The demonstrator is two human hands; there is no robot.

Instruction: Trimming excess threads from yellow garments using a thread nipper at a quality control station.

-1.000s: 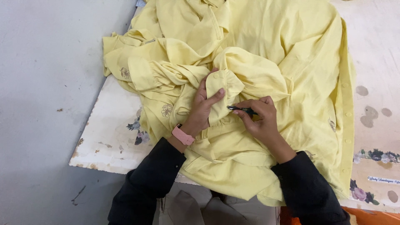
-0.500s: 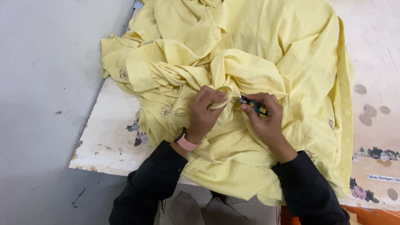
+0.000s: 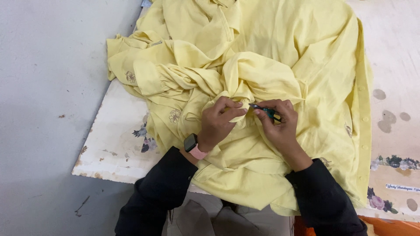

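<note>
A crumpled pale yellow garment (image 3: 306,57) with small flower embroidery and a button edge covers most of the worn white table (image 3: 118,144). My left hand (image 3: 221,122) pinches a fold of the yellow cloth near the middle; a watch with a pink strap sits on its wrist. My right hand (image 3: 278,124) holds a small dark green-handled cutting tool (image 3: 264,111), its metal tip pointing left, right against the pinched fold. Both arms wear black sleeves.
The table's left edge (image 3: 94,131) drops to a grey floor (image 3: 43,87). The table top at the right (image 3: 393,118) is stained and has a flower print. An orange patch (image 3: 393,227) shows at the bottom right.
My left hand let a rounded bulge of cloth sink and now pinches a smaller fold. My right hand with the tool moved up and left until its tip met that fold.
</note>
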